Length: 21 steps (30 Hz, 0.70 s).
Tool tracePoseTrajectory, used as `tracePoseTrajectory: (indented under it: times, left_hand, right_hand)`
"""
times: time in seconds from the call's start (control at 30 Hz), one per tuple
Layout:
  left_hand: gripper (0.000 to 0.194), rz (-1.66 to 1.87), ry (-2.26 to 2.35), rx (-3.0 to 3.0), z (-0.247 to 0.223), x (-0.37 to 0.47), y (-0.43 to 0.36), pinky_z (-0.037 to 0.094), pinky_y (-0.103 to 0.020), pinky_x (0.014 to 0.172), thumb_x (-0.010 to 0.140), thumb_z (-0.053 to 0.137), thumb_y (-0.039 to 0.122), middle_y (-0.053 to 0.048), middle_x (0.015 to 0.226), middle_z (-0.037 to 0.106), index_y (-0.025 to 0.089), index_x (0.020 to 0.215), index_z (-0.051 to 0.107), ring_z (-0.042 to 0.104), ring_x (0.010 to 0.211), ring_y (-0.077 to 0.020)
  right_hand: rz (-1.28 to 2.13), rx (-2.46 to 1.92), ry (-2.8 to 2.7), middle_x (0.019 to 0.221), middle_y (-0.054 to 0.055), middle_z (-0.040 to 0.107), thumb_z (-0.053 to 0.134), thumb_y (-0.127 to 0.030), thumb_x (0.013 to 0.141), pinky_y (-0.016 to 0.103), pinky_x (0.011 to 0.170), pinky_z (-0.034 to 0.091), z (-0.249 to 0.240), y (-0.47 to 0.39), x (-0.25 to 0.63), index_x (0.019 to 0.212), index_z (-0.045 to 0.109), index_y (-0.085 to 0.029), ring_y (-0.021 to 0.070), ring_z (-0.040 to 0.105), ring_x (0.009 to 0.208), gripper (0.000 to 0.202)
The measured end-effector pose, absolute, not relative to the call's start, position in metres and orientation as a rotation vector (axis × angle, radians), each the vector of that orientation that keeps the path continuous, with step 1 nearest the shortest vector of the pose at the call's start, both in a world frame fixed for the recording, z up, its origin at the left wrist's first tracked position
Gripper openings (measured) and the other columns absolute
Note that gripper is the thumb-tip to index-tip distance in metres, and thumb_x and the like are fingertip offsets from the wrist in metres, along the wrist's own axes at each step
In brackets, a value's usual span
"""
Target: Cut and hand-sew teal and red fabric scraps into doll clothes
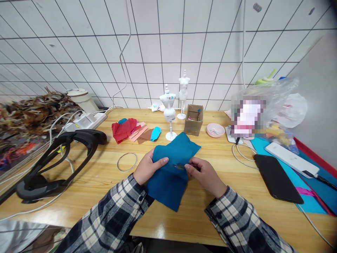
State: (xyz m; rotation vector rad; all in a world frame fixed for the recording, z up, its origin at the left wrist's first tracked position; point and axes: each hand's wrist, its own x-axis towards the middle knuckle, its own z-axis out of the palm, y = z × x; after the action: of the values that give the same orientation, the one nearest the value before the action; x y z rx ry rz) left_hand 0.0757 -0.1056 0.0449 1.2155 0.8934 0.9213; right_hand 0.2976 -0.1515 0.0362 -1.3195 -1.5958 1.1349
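Note:
A piece of teal cloth (168, 188) is raised above the table at the middle of the head view. My left hand (147, 166) pinches it at the left edge, thumb on top and the other fingers hidden underneath. A small dark metal tool with a slim tip (178, 166) lies against the cloth's face. Its rear end is between the thumb and fingers of my right hand (207, 175); whether it is a pair of snips or another blade I cannot make out. Just beyond the cloth stands a small white dress form (169, 111) on a round base.
Red cloth scraps (123, 130) and a hoop (126, 162) lie left. A second dress form (183, 92), cardboard box (193, 121) and pink bead bowl (215, 130) stand behind. A black headset frame (86, 140) is far left; a black phone (277, 178) and cables lie right.

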Motion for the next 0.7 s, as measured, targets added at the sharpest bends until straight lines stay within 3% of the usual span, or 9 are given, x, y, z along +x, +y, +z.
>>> tracePoseTrajectory:
  times: [0.13,0.4,0.57,0.7]
  left_hand:
    - [0.062,0.852,0.85,1.371,0.046,0.077,-0.106,0.051,-0.039,0.091,0.064,0.083,0.027,-0.01,0.12,0.068,0.018,0.119,0.055,0.064,0.107,-0.0289]
    - [0.061,0.879,0.871,1.308,0.041,0.076,-0.102,0.049,-0.044,0.094,0.066,0.082,0.028,-0.013,0.123,0.065,0.016,0.119,0.054,0.064,0.107,-0.0306]
    - [0.057,0.907,0.871,1.24,0.038,0.075,-0.101,0.049,-0.043,0.094,0.069,0.08,0.03,-0.012,0.124,0.065,0.017,0.118,0.055,0.064,0.107,-0.0296]
    - [0.057,0.879,0.864,1.246,0.04,0.077,-0.103,0.049,-0.041,0.093,0.068,0.081,0.031,-0.011,0.125,0.066,0.018,0.118,0.056,0.063,0.108,-0.03]
  right_hand:
    - [1.083,-1.374,-1.65,0.067,0.0,0.057,0.054,-0.046,0.087,0.026,0.056,0.037,0.031,-0.15,0.299,0.079,0.061,-0.018,0.0139,0.05,0.061,0.031]
    - [1.027,-1.392,-1.717,0.064,-0.001,0.057,0.054,-0.043,0.088,0.025,0.055,0.037,0.041,-0.151,0.301,0.071,0.056,-0.019,0.0134,0.052,0.061,0.029]
    - [0.937,-1.389,-1.794,0.067,-0.001,0.059,0.055,-0.04,0.088,0.025,0.058,0.037,0.044,-0.151,0.302,0.077,0.059,-0.02,0.0135,0.052,0.063,0.024]
    - [0.88,-1.46,-1.807,0.061,-0.002,0.056,0.054,-0.045,0.088,0.025,0.053,0.032,0.041,-0.15,0.301,0.067,0.049,-0.02,0.0128,0.048,0.057,0.032]
